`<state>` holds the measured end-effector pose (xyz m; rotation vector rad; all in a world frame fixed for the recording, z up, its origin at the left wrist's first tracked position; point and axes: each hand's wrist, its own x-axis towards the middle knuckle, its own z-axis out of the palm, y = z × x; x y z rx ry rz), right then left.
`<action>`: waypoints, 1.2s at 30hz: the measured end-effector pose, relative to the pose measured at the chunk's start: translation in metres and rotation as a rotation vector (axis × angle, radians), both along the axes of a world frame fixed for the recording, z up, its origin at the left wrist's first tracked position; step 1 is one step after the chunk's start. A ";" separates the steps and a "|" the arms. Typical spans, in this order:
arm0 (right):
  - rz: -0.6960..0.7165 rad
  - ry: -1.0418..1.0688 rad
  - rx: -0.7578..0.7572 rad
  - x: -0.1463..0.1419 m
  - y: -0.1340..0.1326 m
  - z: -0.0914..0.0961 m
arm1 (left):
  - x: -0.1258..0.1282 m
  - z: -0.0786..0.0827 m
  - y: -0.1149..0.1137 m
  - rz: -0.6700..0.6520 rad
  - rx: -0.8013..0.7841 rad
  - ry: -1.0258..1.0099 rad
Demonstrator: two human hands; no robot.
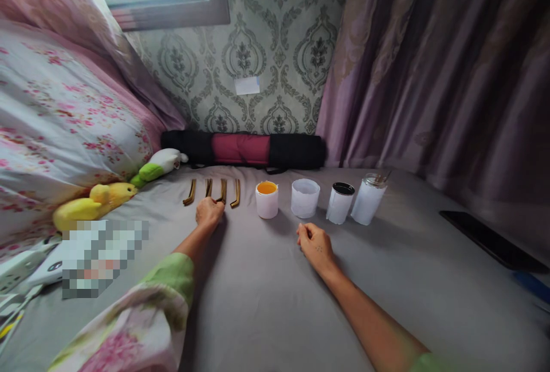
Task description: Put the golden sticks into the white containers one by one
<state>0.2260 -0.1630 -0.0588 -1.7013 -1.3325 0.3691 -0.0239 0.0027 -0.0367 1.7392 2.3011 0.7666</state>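
My left hand (209,211) is over the lower ends of the two middle bundles of bent, gold-brown rods, one bundle (208,187) partly covered by it and the other (223,188) at its fingertips. Its fingers are curled; what lies inside them is hidden. On either side lie a left bundle (190,191) and a right bundle (235,193) of similar rods. My right hand (315,246) hovers or rests in front of the containers, fingers curled in, with nothing visible in it. Nearest to it stands a wide, translucent white cup (305,203).
A white-wrapped cup with orange inside (267,204), a black-rimmed container (339,207) and a white-wrapped jar (368,203) with thin sticks stand in the row. Plush toys (97,203) and a power strip (26,263) lie left; a dark phone-like slab (490,237) lies right.
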 end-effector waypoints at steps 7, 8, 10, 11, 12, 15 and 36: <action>-0.010 -0.001 0.006 0.000 0.001 -0.002 | 0.003 0.001 -0.004 0.008 0.032 0.007; -0.009 -0.003 0.004 0.000 0.001 -0.001 | 0.004 0.001 -0.005 0.003 0.042 0.010; -0.007 -0.006 0.000 0.000 0.001 -0.001 | 0.008 0.001 -0.006 -0.015 0.066 0.019; -0.008 -0.008 -0.003 0.000 0.001 0.000 | 0.010 0.001 -0.006 -0.028 0.080 0.024; -0.009 -0.009 -0.006 0.000 0.001 0.000 | 0.011 0.001 -0.006 -0.044 0.094 0.030; -0.014 -0.010 -0.018 0.000 0.001 0.000 | 0.015 0.001 -0.004 -0.107 0.130 0.047; -0.006 -0.007 -0.001 0.000 0.002 -0.003 | 0.023 -0.007 0.003 -0.391 0.105 0.088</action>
